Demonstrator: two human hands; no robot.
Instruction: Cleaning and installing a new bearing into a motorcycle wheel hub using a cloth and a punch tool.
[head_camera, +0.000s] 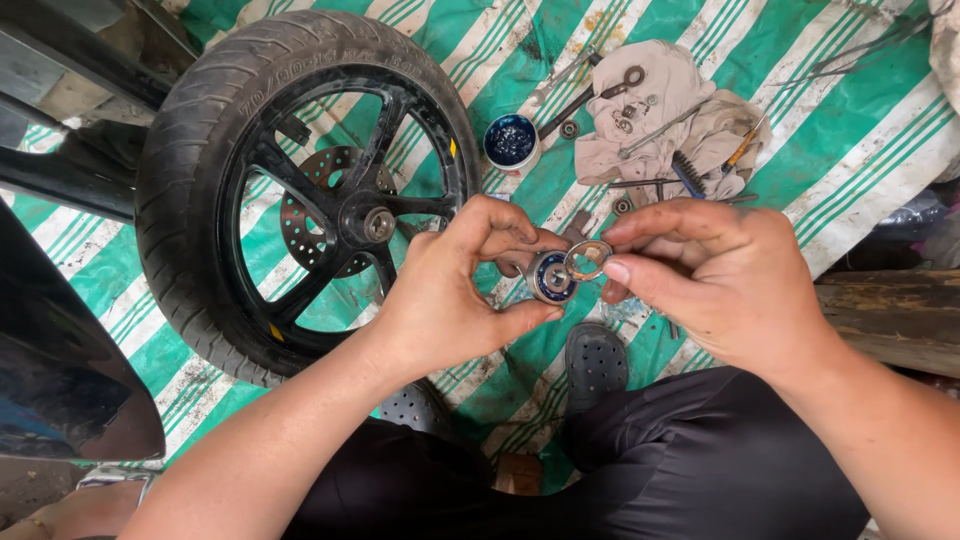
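Fingers of the left hand (450, 290) pinch a round bearing (551, 277) with a blue face above the lap, while the right hand (715, 275) pinches a thin metal ring (588, 260) just beside it, apparently mid-fitting, so seating it calls for square alignment.

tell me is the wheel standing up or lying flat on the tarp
Lying flat. The wheel rests on its side on the green striped tarp, its spokes, hub and brake disc facing up at the camera.
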